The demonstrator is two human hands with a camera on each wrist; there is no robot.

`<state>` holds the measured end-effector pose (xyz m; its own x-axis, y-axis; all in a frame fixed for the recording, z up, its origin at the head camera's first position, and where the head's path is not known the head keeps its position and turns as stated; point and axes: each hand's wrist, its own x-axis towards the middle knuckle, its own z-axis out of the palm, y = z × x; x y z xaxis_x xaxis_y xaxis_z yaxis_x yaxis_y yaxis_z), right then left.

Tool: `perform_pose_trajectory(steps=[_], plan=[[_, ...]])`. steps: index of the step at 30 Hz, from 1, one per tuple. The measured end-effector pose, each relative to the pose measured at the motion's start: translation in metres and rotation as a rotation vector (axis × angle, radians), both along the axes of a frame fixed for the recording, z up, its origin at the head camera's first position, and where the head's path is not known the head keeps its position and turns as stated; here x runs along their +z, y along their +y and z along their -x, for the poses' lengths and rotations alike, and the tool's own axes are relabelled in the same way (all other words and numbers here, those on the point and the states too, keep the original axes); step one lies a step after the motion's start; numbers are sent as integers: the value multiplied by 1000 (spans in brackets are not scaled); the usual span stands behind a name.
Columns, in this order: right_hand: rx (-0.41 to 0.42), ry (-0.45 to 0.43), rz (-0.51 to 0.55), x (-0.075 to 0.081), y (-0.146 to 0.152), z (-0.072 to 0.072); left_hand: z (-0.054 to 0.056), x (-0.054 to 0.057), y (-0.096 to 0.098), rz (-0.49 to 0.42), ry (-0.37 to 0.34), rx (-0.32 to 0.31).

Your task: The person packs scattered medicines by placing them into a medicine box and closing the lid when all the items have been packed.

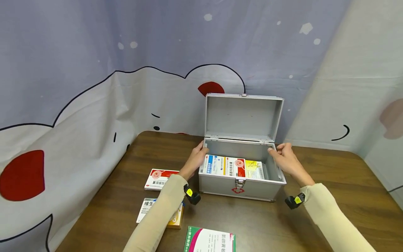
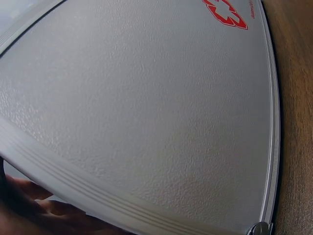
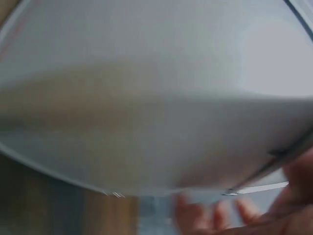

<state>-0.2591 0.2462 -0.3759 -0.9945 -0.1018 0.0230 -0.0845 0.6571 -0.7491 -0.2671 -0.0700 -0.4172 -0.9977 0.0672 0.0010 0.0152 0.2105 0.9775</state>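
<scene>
The silver first-aid case (image 1: 217, 185) stood open on the wooden table (image 1: 252, 227), medicine boxes (image 1: 232, 167) inside. The left hand (image 1: 195, 160) gripped its left side; the right hand (image 1: 289, 161) was at its right side, but whether gripping, I could not tell.

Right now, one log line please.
silver case: lid open; boxes inside; left hand: case's left; right hand: case's right; green-edged box: on table

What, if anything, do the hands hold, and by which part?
The left hand holds the silver case by its left rim; the right hand is at the right rim, but its grip cannot be told.
</scene>
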Motion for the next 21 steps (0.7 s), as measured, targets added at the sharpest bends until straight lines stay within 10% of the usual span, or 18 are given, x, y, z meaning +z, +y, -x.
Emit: perform_pose_trajectory(steps=[5,11,21], plan=[[12,-233,221,-12,2,-4,-2,-2,4,-5,-11,5],[-9,-282,369,-17,5,-10,-2,-3,7,-2,-14,5],[-69,-243,273,-15,-3,-10,0,4,-4,135,-35,-35]])
